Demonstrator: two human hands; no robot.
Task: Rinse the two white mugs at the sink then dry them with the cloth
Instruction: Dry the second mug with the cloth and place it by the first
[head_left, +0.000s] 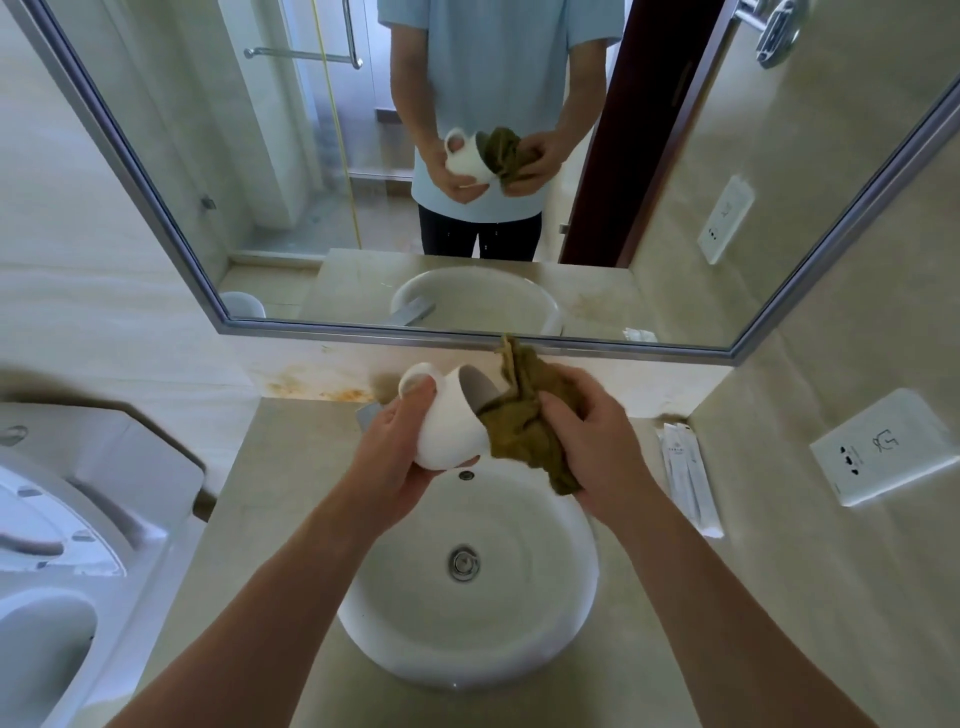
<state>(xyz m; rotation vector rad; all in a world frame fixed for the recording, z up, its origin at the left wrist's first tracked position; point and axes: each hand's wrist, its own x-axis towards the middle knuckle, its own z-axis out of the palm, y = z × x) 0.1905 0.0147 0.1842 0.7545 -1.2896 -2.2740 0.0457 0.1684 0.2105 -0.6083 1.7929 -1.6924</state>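
Holds 1 glossy white mug (449, 431) in the left hand (400, 457), tipped on its side above the back rim of the round white basin (519, 660), thumb at the handle loop, fingers curled under the body. Clutches a crumpled olive-green cloth (524, 431) in the right hand (597, 447), 1 fold tucked into the mug's mouth. Hangs over open bowl and drain (464, 563); mirror frame (467, 335) close behind, toilet (78, 519) left. Bears print too small to read on the sachet (688, 478); pictogram on the wall socket (893, 447).
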